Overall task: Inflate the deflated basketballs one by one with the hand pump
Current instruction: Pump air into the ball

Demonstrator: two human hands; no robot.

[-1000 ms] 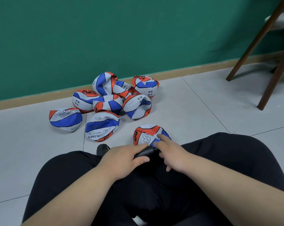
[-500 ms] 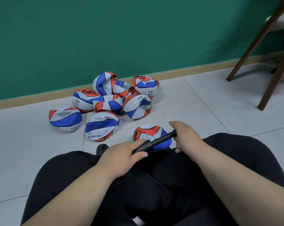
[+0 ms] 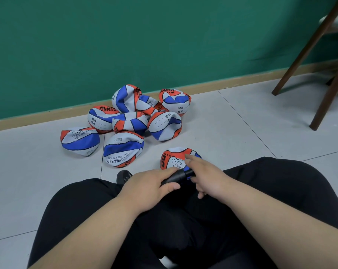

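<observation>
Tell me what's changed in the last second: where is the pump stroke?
The right hand drew out the handle of the hand pump to its right, baring the rod, then pushed it back in toward the left hand; the rod is hidden again. The left hand kept gripping the barrel in place. The nearest ball and the pile of deflated balls did not move.

Black trousers (image 3: 280,191), dark shoe (image 3: 123,176)

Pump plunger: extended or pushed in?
Pushed in: right hand sits close to the left hand gripping the pump; no rod shows between them.
</observation>
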